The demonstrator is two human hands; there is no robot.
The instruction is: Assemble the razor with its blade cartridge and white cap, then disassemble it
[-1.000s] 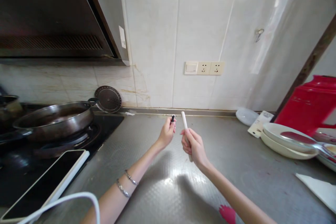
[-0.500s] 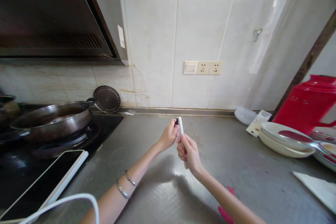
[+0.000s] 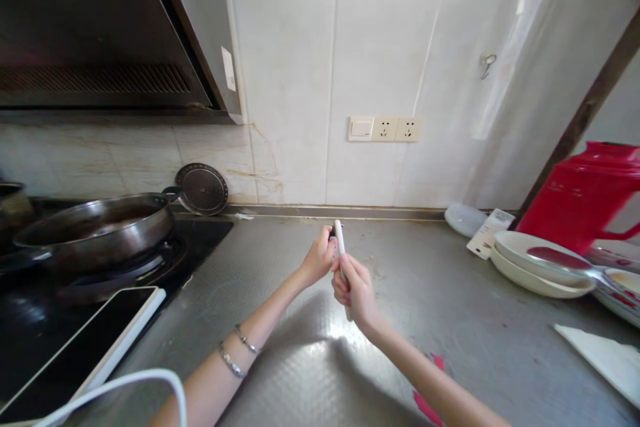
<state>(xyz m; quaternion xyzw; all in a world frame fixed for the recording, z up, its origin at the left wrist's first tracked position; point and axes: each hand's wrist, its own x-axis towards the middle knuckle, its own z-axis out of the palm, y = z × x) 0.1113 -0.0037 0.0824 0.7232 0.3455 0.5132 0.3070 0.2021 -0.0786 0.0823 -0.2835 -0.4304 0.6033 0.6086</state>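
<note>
My right hand [image 3: 357,290] is wrapped round a slim white stick-like tool [image 3: 339,237]. The stick leans slightly, its rounded top reaching above my fingers and its lower end showing beneath them. Beside its upper part, my left hand [image 3: 319,255] is closed in a pinch on a small dark object [image 3: 333,231], mostly hidden by fingers and stick. A tiny dark tip shows just right of the stick's top. Whether the two items touch I cannot tell. Both hands are above the metal countertop [image 3: 280,240].
At left, a steel pan [image 3: 100,230] sits on the black stove beside a white-edged device [image 3: 83,360] and a white cable [image 3: 150,373]. Stacked bowls [image 3: 540,267], a red jug [image 3: 583,197] and a white sheet [image 3: 600,357] are at right. A range hood [image 3: 100,33] hangs upper left.
The white stick has shifted slightly left in my right hand, covering more of the dark object. My left hand stays beside it. The whole view has moved a little.
</note>
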